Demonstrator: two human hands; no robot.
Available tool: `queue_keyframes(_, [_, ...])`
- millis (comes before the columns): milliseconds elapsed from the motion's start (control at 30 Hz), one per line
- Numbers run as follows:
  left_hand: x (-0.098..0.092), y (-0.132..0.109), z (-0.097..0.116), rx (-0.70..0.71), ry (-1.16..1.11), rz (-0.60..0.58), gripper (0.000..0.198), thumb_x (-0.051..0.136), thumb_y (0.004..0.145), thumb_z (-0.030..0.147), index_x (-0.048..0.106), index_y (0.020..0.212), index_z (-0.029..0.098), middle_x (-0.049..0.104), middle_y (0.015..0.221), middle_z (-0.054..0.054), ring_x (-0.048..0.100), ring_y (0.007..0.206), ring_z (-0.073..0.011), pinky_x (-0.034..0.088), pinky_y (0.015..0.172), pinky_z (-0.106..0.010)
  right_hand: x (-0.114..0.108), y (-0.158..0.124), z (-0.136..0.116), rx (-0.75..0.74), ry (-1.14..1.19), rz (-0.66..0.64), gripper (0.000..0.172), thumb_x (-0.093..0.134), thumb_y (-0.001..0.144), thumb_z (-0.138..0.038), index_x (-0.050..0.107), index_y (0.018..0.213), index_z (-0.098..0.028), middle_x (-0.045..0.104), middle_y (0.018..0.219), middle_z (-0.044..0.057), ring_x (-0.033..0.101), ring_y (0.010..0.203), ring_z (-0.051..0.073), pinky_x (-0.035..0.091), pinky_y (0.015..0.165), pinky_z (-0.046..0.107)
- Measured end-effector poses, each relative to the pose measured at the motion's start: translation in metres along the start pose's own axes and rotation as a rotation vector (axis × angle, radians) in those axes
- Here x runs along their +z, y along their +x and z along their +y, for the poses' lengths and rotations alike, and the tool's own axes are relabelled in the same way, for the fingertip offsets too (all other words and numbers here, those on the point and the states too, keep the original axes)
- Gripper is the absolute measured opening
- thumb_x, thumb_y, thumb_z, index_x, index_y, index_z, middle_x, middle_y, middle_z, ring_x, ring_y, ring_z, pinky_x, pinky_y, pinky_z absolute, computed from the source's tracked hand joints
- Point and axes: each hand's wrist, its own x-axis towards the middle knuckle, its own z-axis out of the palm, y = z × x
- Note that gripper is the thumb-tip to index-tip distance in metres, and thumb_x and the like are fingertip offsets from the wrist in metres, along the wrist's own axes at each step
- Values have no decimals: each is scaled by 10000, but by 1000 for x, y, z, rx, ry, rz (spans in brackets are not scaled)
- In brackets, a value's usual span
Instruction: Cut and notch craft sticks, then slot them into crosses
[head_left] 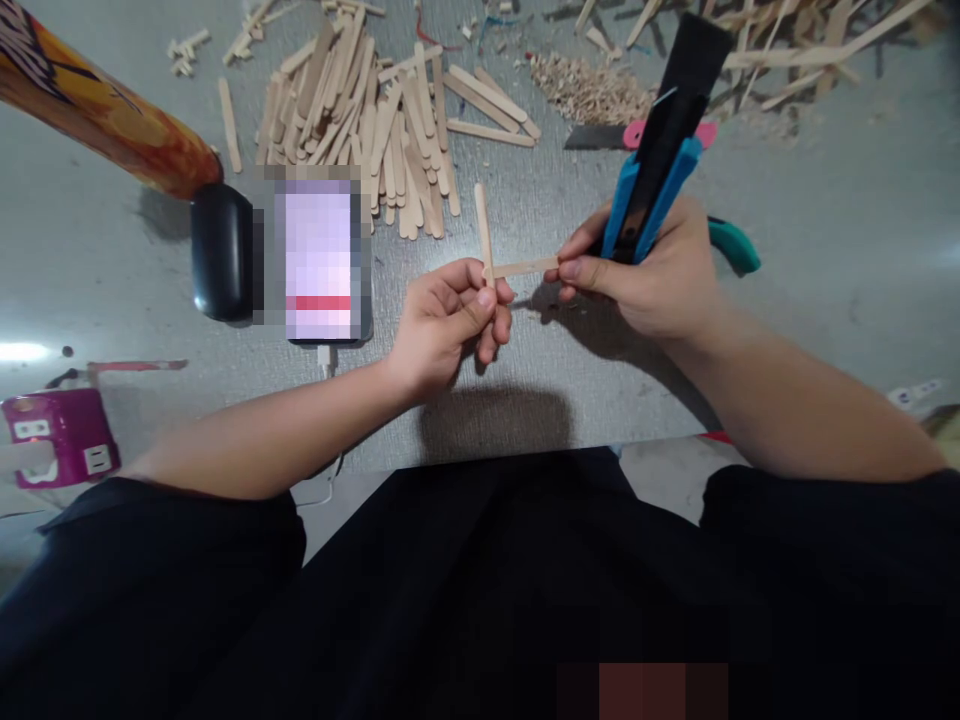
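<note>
My left hand [448,322] pinches the lower end of a wooden craft stick [484,222], which points away from me. A second craft stick [527,267] runs crosswise from it, its left end meeting the first stick near my left fingertips. Thumb and fingers of my right hand [664,275] grip this second stick's right end. A black and blue utility knife [654,170] also rests in the right hand, its black end pointing up and away. Whether the two sticks are joined or only touching, I cannot tell.
Many loose craft sticks [330,95] lie in a heap at the back. Wood scraps [592,88] and a pink-and-black tool [600,136] are behind the knife. To the left are a phone [322,260], a black mouse [223,252], an orange tube [112,105] and a purple power socket [64,435].
</note>
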Motion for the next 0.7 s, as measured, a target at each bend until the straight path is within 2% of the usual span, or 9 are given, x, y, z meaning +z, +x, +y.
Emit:
queue_keyframes(133, [-2,1,6,-76,-35,-133,556,1044,942,664,736,918,201,750,669,22,530,388,-60,446,402,-209,1,-2,-2,15,46,-10,349,1195,724,-485,885,816,-354,829,724,18,768,623,278,718,595,515])
queue_keyframes(233, [-2,1,7,-88,-10,-175,554,1012,980,657,737,908,182,742,652,15,543,377,-66,460,405,-209,6,-7,-8,23,63,-4,244,1143,792,-355,906,812,-304,840,738,40,794,629,256,713,591,451])
queue_keyframes(333, [-2,0,7,-77,27,-177,541,990,1006,650,745,919,176,762,673,3,584,388,-75,475,411,-208,12,-14,-19,54,68,2,207,1114,815,-291,907,813,-286,827,738,22,793,625,243,733,627,443])
queue_keyframes(433, [-1,-2,6,-75,65,-162,554,997,993,667,757,932,172,773,681,-5,618,404,-83,487,421,-206,18,-20,-26,89,61,16,247,1134,802,-330,890,804,-292,818,739,3,781,614,242,729,619,447])
queue_keyframes(700, [1,-5,2,-20,103,-136,583,978,994,710,745,946,178,765,661,6,617,402,-83,499,423,-199,22,-25,-26,103,85,18,249,1148,818,-285,901,815,-318,815,729,-8,800,625,248,710,632,440])
